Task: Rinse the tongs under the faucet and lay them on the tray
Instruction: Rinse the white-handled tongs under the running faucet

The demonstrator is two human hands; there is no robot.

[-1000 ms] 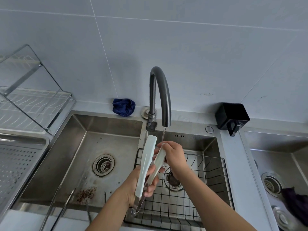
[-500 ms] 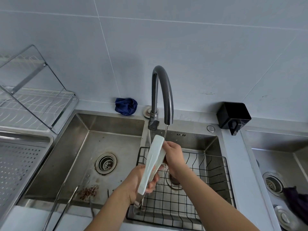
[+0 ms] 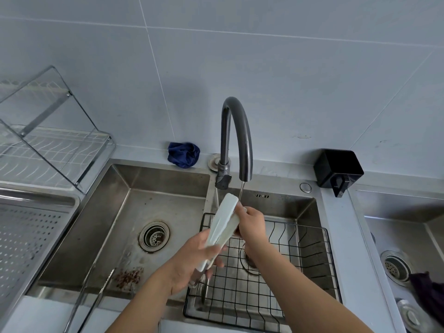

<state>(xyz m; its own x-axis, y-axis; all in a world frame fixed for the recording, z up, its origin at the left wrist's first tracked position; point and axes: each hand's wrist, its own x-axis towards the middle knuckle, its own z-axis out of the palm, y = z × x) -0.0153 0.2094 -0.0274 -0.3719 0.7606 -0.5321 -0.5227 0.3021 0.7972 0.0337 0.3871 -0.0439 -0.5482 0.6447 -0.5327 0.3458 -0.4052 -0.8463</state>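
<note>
White tongs [image 3: 222, 224] with a metal hinge end point up toward the dark curved faucet [image 3: 236, 138], their tips just left of a thin stream of water. My left hand [image 3: 192, 263] grips the tongs near the lower handle end. My right hand [image 3: 251, 221] curls its fingers round the upper blades, right under the stream. The perforated steel tray [image 3: 26, 234] lies at the far left.
A black wire basket [image 3: 310, 280] sits in the right basin below my hands. The left basin [image 3: 101, 236] holds brown food scraps and a pair of metal tongs [image 3: 93, 299] leaning on its front edge. A dish rack, blue cloth, black holder and second sink surround them.
The two blades of the tongs have closed together. Both hands lifted the tongs slightly higher, closer to the spout, and my right hand slid along the blades.
</note>
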